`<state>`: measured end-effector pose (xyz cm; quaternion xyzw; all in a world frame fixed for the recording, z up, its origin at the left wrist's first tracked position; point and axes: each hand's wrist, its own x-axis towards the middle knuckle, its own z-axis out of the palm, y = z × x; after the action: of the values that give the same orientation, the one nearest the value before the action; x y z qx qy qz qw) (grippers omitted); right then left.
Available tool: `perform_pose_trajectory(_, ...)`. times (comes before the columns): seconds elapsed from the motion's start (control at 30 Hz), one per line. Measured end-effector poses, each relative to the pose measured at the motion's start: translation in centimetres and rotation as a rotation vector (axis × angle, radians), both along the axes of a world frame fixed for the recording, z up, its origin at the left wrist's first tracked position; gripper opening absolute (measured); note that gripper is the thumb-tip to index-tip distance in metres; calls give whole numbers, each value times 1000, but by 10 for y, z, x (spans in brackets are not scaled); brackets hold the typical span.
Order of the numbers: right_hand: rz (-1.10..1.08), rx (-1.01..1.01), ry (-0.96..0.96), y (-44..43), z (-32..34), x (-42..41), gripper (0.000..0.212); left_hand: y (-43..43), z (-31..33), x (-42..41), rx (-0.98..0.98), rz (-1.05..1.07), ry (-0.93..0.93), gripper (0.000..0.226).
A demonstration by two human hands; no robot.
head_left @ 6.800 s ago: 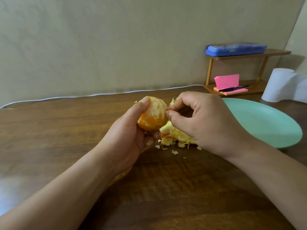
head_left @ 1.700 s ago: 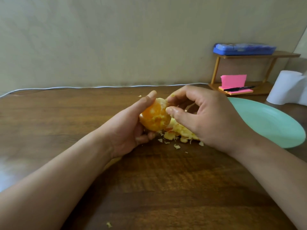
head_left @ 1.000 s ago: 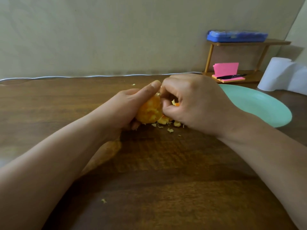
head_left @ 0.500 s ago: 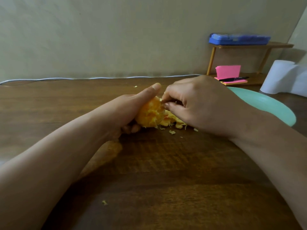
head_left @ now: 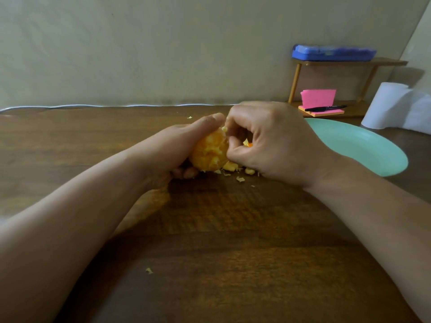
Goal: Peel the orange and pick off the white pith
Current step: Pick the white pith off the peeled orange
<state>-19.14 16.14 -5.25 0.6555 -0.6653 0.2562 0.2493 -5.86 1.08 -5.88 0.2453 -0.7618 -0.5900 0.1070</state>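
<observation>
Left hand [head_left: 182, 145] grips peeled orange [head_left: 211, 151] low over worktop [head_left: 233, 229], bracing it so right hand [head_left: 268, 141], fingertips pinched at its top, can pick pith, scraps [head_left: 235, 169] dropping beneath

glossy wood-grain table [head_left: 233, 264], smooth matt plate [head_left: 363, 145], pulpy rough orange [head_left: 211, 151]

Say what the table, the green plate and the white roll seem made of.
Table: wood or wood-look veneer, glossy; brown grain and reflections show. Plate: probably plastic, smooth mint, uniform colour; could be melamine. Roll: soft paper, matte white, loose sheet trailing.
</observation>
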Motion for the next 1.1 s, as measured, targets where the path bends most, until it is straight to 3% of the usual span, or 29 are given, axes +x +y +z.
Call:
perform_pose_trajectory(0.17, 72, -21, -381, 7, -2, -12, 4, -1, 1, 1, 45, -80, 48, 53)
perform_pose_trajectory(0.3, 76, -30, -480, 10, 4, -17, 8, -1, -1, 1, 55, -93, 42, 56)
perform_pose_trajectory(0.47, 88, 47, -424, 14, 6, -12, 9, -4, -2, 1, 64, -50, 19, 61)
perform_pose_trajectory(0.7, 8, 96, -145, 11, 9, -10, 12, -3, 0, -2, 60, 29, -42, 64)
perform_pose_trajectory(0.83, -25, 103, -32, 8, 8, -5, 19, 1, 0, -2, -32, 71, -49, 62)
perform_pose_trajectory(0.93, -54, 153, 42, 7, 8, -1, 11, 3, -2, -2, -95, 88, -18, 60)
perform_pose_trajectory(1.1, -46, 118, 6, 2, 1, 1, 7, 5, -1, -2, -74, 83, 11, 54)
